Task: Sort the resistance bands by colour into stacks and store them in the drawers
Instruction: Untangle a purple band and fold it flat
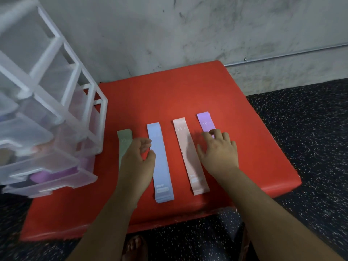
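Right hand (219, 153), grip wide, hides most of purple band (205, 122); left hand (135, 161), grip loose and empty, covers green band (124, 140).

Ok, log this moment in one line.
stacks on mat: green, blue, pink, purple | left hand: curled over green, grip unclear | right hand: resting on purple | drawers: lower ones pulled out

left grip (135, 159), right grip (219, 149) bare; forearms (113, 213) bare; toes (134, 245) bare.

Dim, soft light; motion blur, edges warped.
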